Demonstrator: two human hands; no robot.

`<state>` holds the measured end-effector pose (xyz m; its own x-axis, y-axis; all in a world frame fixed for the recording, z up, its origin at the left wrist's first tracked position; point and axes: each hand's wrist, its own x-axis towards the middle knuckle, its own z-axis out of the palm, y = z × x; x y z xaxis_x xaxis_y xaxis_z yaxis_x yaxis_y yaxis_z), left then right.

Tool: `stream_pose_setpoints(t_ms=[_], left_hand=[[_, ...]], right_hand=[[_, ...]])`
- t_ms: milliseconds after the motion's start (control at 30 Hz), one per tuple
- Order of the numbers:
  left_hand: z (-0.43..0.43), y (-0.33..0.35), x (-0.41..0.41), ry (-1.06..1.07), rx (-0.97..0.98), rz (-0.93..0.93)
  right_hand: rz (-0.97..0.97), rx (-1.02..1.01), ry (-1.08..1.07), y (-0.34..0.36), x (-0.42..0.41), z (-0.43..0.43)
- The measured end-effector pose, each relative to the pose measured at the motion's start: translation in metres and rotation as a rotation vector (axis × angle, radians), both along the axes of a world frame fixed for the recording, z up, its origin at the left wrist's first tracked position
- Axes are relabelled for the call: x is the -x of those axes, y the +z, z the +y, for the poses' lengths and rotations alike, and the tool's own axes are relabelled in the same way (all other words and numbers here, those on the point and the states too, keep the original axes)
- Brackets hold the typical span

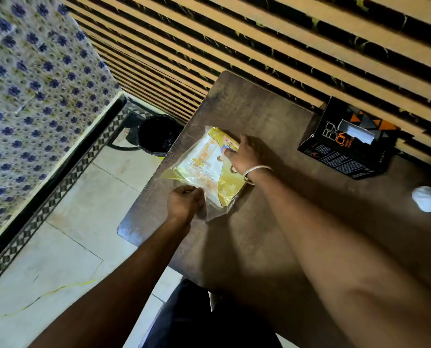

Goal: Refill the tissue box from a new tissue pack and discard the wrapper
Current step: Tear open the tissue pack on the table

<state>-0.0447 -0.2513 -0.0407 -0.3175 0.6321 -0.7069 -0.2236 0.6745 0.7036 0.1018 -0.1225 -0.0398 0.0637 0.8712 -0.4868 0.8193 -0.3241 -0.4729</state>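
Two hands: left hand [184, 200], right hand [244, 154] gripping one tissue pack [206, 169]; one tissue box [349, 141].

Dim, warm light. Glare glints off the table [247, 116] edge at 8 o'clock. Wide-angle bending and slight blur soften the frame's borders.

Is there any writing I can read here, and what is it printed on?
Black tissue box, top: large white and orange block letters, too stylised and turned to read with certainty.
Black tissue box, side panel: lines of small white print, too small to read.
Yellow tissue pack: one cursive orange word seen upside down, too blurred to read.
Nothing else carries text.
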Motion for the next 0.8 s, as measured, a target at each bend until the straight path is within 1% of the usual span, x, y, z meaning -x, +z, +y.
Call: stream_pose_setpoints(t_ms=[67, 133, 200, 267, 333, 433, 600, 800], left_hand=[[0.003, -0.001, -0.003, 0.019, -0.016, -0.015], [0.006, -0.005, -0.004, 0.052, -0.007, -0.036], [0.005, -0.004, -0.004, 0.080, 0.017, -0.120], [0.004, -0.005, -0.004, 0.066, -0.005, -0.211], [0.003, -0.004, -0.003, 0.031, -0.042, -0.271], [0.001, -0.006, 0.002, -0.037, -0.126, -0.313], [0.009, 0.001, 0.007, -0.087, -0.279, -0.432], [0.025, 0.010, 0.001, -0.134, -0.186, -0.539]], right_hand=[[0.150, 0.118, -0.056, -0.007, -0.002, 0.014], [0.269, 0.147, -0.129, -0.012, -0.004, 0.020], [0.354, 0.192, -0.126, -0.013, -0.009, 0.020], [0.433, 0.200, -0.076, -0.011, -0.015, 0.017], [0.481, 0.194, -0.021, -0.008, -0.021, 0.014], [0.581, 0.205, 0.044, 0.002, -0.029, 0.013], [0.698, 0.192, 0.020, 0.017, -0.045, 0.021], [0.768, 0.185, -0.003, 0.037, -0.054, 0.022]])
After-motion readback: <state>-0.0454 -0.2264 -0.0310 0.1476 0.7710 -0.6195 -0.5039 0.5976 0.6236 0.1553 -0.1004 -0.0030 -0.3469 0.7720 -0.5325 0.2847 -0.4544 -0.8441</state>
